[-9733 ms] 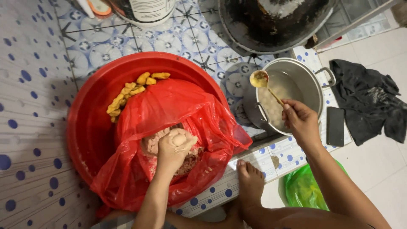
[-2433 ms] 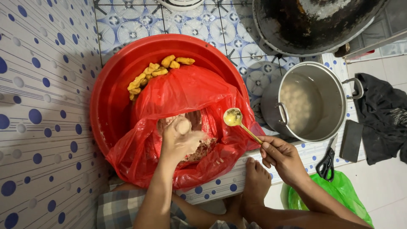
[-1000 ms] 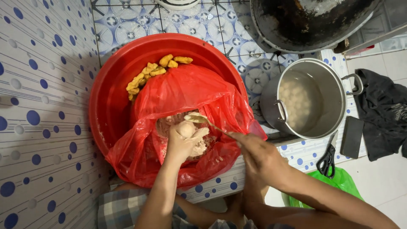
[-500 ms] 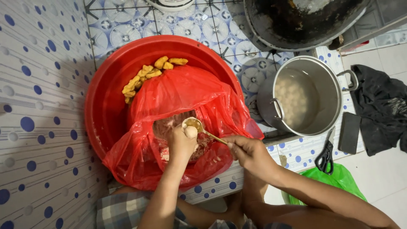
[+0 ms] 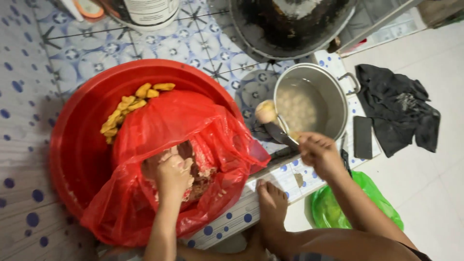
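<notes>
My left hand [image 5: 173, 175] is pressed into pinkish minced paste [image 5: 199, 178] inside a red plastic bag [image 5: 159, 135] that lies in a big red basin [image 5: 77, 145]. My right hand [image 5: 319, 154] grips a metal spoon [image 5: 276, 129] carrying a pale ball of paste [image 5: 266, 111], held over the left rim of a steel pot [image 5: 338, 94]. The pot holds cloudy liquid with several pale balls [image 5: 299, 106]. Yellow fried pieces [image 5: 128, 108] lie in the basin behind the bag.
A dark wok [image 5: 290, 24] and a white bucket [image 5: 145, 9] stand at the back on the tiled ledge. A black phone [image 5: 362, 137], dark cloth [image 5: 398, 108] and a green bag [image 5: 338, 203] lie to the right. My bare foot [image 5: 271, 208] rests on the ledge edge.
My right hand has swung the spoon with a ball of paste from the bag over to the pot. My left hand sank back into the paste.
</notes>
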